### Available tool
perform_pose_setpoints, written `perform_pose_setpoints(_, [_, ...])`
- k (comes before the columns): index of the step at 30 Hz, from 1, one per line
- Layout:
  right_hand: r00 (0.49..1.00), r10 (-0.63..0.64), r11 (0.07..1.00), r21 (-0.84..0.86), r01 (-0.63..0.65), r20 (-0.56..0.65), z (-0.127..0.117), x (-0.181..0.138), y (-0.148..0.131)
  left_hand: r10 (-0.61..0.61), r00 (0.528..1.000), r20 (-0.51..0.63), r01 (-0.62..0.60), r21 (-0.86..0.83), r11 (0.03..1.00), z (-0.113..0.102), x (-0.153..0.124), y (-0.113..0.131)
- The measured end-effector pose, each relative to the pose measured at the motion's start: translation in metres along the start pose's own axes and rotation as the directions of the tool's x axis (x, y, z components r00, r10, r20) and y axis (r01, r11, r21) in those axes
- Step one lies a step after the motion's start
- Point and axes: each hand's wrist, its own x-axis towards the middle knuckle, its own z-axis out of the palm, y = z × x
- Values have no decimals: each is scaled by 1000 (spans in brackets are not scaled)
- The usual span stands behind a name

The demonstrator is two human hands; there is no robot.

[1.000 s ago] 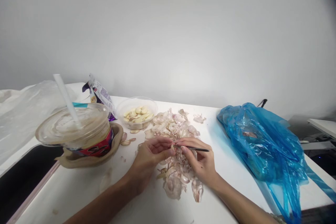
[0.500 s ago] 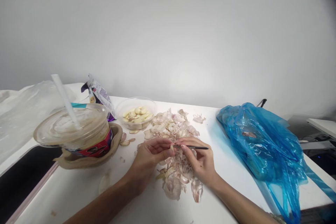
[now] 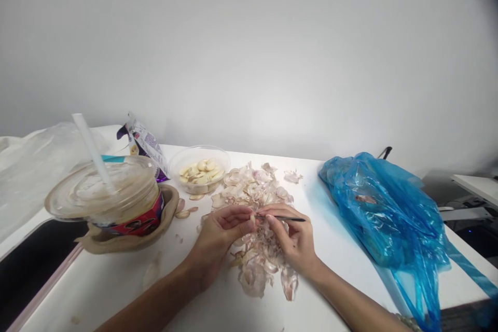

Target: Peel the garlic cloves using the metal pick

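Note:
Between the fingertips of my left hand (image 3: 218,233) is a small pale garlic clove (image 3: 253,217), mostly covered by the fingers. My right hand (image 3: 293,238) is closed on a thin dark tool (image 3: 290,218), like a small knife; its tip meets the clove and is too small to make out. Both hands are over a heap of garlic skins (image 3: 257,187) on the white table. Beyond my left hand stands a clear plastic bowl (image 3: 225,158) with peeled garlic cloves (image 3: 204,171) in it. A few unpeeled cloves (image 3: 182,212) lie left of the heap.
At the left a lidded drink cup (image 3: 136,218) with a straw sits in a brown carton holder (image 3: 169,212), next to a dark tablet-like slab (image 3: 39,264). A purple snack wrapper (image 3: 146,140) stands behind. On the right lies a blue plastic bag (image 3: 385,212).
The whole view has shifted slightly. Both hands keep nearly the same pose, with the clove and the dark tool still held together.

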Motion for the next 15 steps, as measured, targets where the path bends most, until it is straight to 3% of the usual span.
perform_pose_setpoints(15, [999, -1, 1000, -6, 0, -36, 2, 0, 4, -17, 1000, -18, 16, -38, 999, 0, -1, 1])
